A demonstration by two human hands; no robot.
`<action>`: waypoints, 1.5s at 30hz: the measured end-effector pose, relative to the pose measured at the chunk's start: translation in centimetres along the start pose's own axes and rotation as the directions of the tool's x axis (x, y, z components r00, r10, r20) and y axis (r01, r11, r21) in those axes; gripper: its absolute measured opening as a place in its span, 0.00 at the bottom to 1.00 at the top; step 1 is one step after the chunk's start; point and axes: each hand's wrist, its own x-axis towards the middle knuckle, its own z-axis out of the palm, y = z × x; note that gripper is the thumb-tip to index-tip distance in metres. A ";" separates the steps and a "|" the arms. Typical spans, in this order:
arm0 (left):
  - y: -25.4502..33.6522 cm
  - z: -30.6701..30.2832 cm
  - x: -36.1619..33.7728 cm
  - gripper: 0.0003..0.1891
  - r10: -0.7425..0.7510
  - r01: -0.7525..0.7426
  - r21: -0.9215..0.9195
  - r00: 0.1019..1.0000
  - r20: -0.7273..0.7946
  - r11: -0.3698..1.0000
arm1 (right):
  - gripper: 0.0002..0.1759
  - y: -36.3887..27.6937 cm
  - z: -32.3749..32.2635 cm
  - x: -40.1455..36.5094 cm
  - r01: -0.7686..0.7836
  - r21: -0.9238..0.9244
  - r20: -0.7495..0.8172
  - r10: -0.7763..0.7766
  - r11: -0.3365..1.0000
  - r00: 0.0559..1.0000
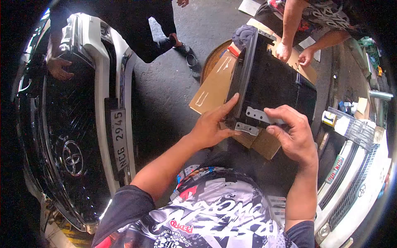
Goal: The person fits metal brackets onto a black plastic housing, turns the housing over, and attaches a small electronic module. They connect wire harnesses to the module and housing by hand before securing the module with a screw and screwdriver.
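A black box-like panel (273, 78) lies on cardboard in front of me. My left hand (213, 126) rests at its near left corner, fingers apart, with the forefinger along the edge and the thumb by a metal bracket (247, 128) that has holes. My right hand (291, 132) pinches the right end of a second metal plate (257, 114) with holes, between thumb and fingers. This plate lies over the near end of the panel, just above the bracket. A grey cloth (245, 34) is bunched at the panel's far left corner.
A black vehicle front (53, 124) stands at the left, with a person in dark clothes (120, 25) beside it. Another person's hands (284, 51) work at the panel's far side. A white vehicle front (351, 186) and a wire rack (351, 128) are at the right.
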 end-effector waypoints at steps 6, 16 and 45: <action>1.1 -0.1 0.1 0.58 0.085 -0.087 0.087 0.996 0.023 0.992 | 0.24 -0.3 0.6 -1.5 0.001 -0.025 0.001 -0.001 1.000 1.000; 1.4 0.0 0.2 0.56 0.095 -0.096 0.085 0.995 0.017 0.992 | 0.23 -0.2 1.0 -2.8 -0.023 -0.051 -0.016 0.023 0.998 1.000; 0.6 0.0 -2.9 0.54 0.025 -0.039 0.159 0.996 0.089 0.986 | 0.20 4.6 -6.6 2.0 -0.048 -0.256 -0.384 -0.057 0.965 0.922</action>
